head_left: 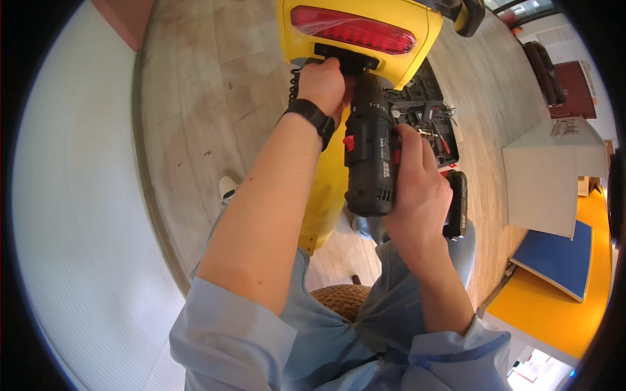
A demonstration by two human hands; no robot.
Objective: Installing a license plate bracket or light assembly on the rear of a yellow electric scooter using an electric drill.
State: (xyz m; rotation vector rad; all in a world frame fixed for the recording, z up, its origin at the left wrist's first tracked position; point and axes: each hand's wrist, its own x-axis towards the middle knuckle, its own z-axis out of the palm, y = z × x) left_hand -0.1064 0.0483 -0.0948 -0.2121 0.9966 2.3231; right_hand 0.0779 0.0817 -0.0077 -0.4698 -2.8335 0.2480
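In the head view, the right hand is wrapped round the grip of a black cordless drill-driver with red accents, its battery base showing beside the wrist. The drill is near the middle of the frame, its nose pointing toward the top, where a glossy yellow housing carries a long red ribbed lens. Beneath that lens sits a flat black bracket, and the left hand, with a black wristwatch behind it, is up against it with curled fingers. Whether those fingers pinch the bracket, steady the drill's nose or hold a small part cannot be told — the fingertips are hidden.

The step in hand looks like fastening work at the bracket, with one hand bracing and the other running the tool. The bit is out of sight, so whether it sits in a screw, and which way it turns, does not show. As a judgement, the next move calls for the drill square to the bracket, firm pressure along its axis and a light trigger — with the left fingertips clear of the chuck.

Right of the drill, an open black tool case lies on the pale wood-plank floor. A coiled black cable hangs just left of the left hand. At the lower right of the frame, a blue rectangular board rests on an orange-yellow desk.
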